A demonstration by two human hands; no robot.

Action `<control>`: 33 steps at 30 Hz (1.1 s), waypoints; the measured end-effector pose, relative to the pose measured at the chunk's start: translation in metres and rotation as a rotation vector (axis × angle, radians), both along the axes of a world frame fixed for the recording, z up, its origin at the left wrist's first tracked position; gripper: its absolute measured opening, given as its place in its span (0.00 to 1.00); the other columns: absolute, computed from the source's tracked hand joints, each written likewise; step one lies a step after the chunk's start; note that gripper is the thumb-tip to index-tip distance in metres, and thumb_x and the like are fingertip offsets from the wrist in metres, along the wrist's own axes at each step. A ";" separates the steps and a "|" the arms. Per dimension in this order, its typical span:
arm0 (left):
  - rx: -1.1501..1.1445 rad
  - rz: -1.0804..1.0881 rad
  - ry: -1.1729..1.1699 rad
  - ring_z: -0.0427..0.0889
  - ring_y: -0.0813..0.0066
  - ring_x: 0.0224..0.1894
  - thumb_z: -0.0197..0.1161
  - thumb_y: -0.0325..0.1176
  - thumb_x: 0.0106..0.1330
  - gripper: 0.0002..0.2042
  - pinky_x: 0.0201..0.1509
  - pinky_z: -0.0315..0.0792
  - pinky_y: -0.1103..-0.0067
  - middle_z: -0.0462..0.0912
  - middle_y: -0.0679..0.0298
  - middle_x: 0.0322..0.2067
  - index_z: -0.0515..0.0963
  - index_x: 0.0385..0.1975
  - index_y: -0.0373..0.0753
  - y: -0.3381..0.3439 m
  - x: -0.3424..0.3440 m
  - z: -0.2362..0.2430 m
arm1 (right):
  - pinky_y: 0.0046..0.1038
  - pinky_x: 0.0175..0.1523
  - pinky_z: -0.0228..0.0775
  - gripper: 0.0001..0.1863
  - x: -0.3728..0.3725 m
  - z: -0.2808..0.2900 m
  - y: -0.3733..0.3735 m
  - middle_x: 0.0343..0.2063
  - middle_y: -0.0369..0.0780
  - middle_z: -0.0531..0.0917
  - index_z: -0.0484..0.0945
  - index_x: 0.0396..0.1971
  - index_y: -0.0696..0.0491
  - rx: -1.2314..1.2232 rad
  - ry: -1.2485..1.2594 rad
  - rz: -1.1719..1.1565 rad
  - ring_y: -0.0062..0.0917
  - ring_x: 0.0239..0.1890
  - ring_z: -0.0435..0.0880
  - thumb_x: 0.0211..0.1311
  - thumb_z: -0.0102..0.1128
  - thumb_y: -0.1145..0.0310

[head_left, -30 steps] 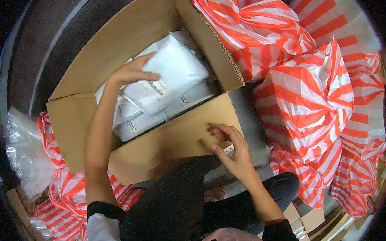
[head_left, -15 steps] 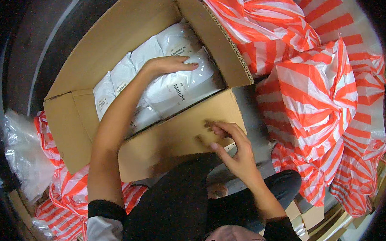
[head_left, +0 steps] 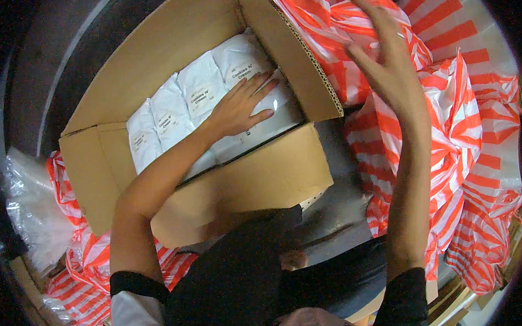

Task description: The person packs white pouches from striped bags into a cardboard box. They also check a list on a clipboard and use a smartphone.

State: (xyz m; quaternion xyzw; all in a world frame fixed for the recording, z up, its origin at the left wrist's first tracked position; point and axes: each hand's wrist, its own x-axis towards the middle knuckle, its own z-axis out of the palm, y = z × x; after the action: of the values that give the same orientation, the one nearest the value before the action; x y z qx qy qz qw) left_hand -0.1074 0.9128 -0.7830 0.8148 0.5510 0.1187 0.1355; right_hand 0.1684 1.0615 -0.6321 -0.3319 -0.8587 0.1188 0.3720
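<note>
An open cardboard box (head_left: 169,50) sits in front of me with its near flap (head_left: 255,172) folded outward. Several white pouches (head_left: 199,91) with small printed labels stand in a row inside it. Along the box's near side lies a shinier pouch (head_left: 259,128), partly covered by my left hand (head_left: 238,108). That hand rests on it palm down, fingers spread, gripping nothing. My right hand (head_left: 387,52) is raised beyond the box's right side, fingers apart and nothing in it. Behind it is a knotted red-and-white striped plastic bag (head_left: 324,20); I cannot tell whether they touch.
More striped bags (head_left: 439,114) are piled along the right. Clear plastic wrap (head_left: 35,202) and another striped bag (head_left: 83,299) lie left of the box. My bent leg (head_left: 341,276) is close to the near flap. Cardboard shows at the lower right.
My right hand has moved from above the near flap up and right to the striped bags. My left hand has flattened on the shiny pouch, uncovering more of the white pouches.
</note>
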 end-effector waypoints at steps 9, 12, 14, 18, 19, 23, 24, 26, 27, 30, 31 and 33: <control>-0.009 0.037 0.132 0.54 0.53 0.76 0.53 0.54 0.73 0.34 0.78 0.48 0.54 0.60 0.51 0.72 0.58 0.73 0.40 -0.002 0.005 0.005 | 0.48 0.60 0.70 0.30 -0.005 -0.016 0.008 0.51 0.59 0.81 0.82 0.45 0.62 -0.831 -0.728 -0.046 0.46 0.58 0.79 0.68 0.52 0.47; -0.094 0.047 0.073 0.53 0.54 0.77 0.56 0.52 0.72 0.34 0.77 0.48 0.52 0.59 0.50 0.73 0.60 0.72 0.40 0.003 0.007 0.005 | 0.46 0.57 0.73 0.34 -0.001 -0.057 0.016 0.52 0.52 0.78 0.78 0.56 0.52 -0.028 -0.480 -0.221 0.47 0.53 0.79 0.49 0.75 0.52; -0.093 0.062 0.008 0.57 0.53 0.75 0.58 0.48 0.72 0.31 0.76 0.51 0.53 0.63 0.50 0.71 0.64 0.70 0.39 0.008 0.008 0.011 | 0.49 0.64 0.69 0.44 0.008 -0.084 0.026 0.61 0.53 0.74 0.72 0.63 0.51 0.077 -0.577 -0.263 0.49 0.62 0.74 0.48 0.75 0.45; 0.130 0.478 -0.471 0.74 0.56 0.66 0.61 0.32 0.70 0.20 0.72 0.63 0.64 0.79 0.50 0.60 0.76 0.61 0.35 0.011 -0.007 0.067 | 0.46 0.65 0.68 0.40 0.021 -0.067 0.036 0.59 0.55 0.77 0.71 0.65 0.53 -0.485 -0.832 -0.117 0.48 0.59 0.79 0.62 0.56 0.38; 0.282 0.591 -0.554 0.80 0.60 0.59 0.61 0.26 0.69 0.15 0.67 0.68 0.71 0.83 0.53 0.54 0.80 0.55 0.34 0.013 -0.012 0.086 | 0.46 0.65 0.68 0.39 0.023 -0.054 0.044 0.58 0.55 0.79 0.71 0.65 0.54 -0.626 -0.880 -0.057 0.48 0.57 0.81 0.67 0.50 0.36; 0.676 0.228 -0.424 0.82 0.65 0.46 0.62 0.20 0.62 0.12 0.52 0.75 0.72 0.84 0.58 0.44 0.83 0.45 0.35 0.037 0.010 0.185 | 0.48 0.64 0.70 0.30 0.043 -0.067 0.063 0.61 0.55 0.75 0.70 0.65 0.54 -0.491 -0.980 -0.164 0.49 0.55 0.82 0.66 0.56 0.56; 0.670 0.090 -0.410 0.82 0.65 0.45 0.63 0.19 0.60 0.13 0.49 0.75 0.71 0.84 0.59 0.43 0.83 0.45 0.37 0.051 0.034 0.209 | 0.48 0.64 0.70 0.31 0.055 -0.076 0.069 0.63 0.55 0.74 0.69 0.66 0.54 -0.339 -0.974 -0.215 0.49 0.55 0.82 0.64 0.58 0.59; 0.583 -0.177 -0.309 0.82 0.61 0.42 0.65 0.21 0.59 0.11 0.50 0.75 0.68 0.84 0.59 0.40 0.84 0.41 0.39 0.087 0.068 0.236 | 0.48 0.66 0.68 0.38 0.060 -0.064 0.085 0.66 0.57 0.69 0.63 0.70 0.53 -0.426 -0.896 -0.271 0.52 0.57 0.81 0.57 0.63 0.67; 0.520 -0.282 -0.252 0.83 0.59 0.45 0.64 0.25 0.60 0.13 0.53 0.74 0.64 0.84 0.55 0.42 0.82 0.46 0.38 0.108 0.083 0.236 | 0.48 0.67 0.68 0.42 0.065 -0.060 0.094 0.68 0.57 0.66 0.61 0.71 0.52 -0.469 -0.864 -0.302 0.54 0.57 0.80 0.54 0.66 0.70; 0.523 -0.429 -0.113 0.83 0.54 0.49 0.64 0.35 0.64 0.16 0.61 0.70 0.58 0.84 0.50 0.46 0.81 0.51 0.39 0.158 0.122 0.208 | 0.47 0.66 0.70 0.55 0.088 -0.069 0.110 0.72 0.61 0.54 0.53 0.75 0.45 -0.238 -0.478 -0.437 0.60 0.65 0.69 0.46 0.75 0.68; 0.553 -0.438 -0.057 0.84 0.53 0.49 0.64 0.38 0.65 0.17 0.63 0.69 0.57 0.85 0.50 0.46 0.81 0.51 0.40 0.162 0.122 0.198 | 0.47 0.66 0.69 0.57 0.079 -0.063 0.111 0.72 0.62 0.52 0.52 0.76 0.46 -0.062 -0.299 -0.474 0.60 0.68 0.65 0.44 0.76 0.69; -0.001 -0.316 0.373 0.83 0.53 0.51 0.66 0.44 0.64 0.19 0.65 0.68 0.58 0.85 0.49 0.46 0.81 0.50 0.40 0.156 0.121 0.194 | 0.46 0.68 0.68 0.60 0.079 -0.050 0.114 0.73 0.62 0.51 0.51 0.76 0.48 0.139 -0.041 -0.604 0.60 0.72 0.59 0.40 0.78 0.70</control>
State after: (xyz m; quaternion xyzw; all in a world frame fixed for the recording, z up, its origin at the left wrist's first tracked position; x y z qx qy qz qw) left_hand 0.0138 1.0692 -0.5895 0.8988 0.4320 -0.0566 0.0489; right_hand 0.2479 1.1752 -0.6817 -0.5480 -0.7347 -0.0626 0.3950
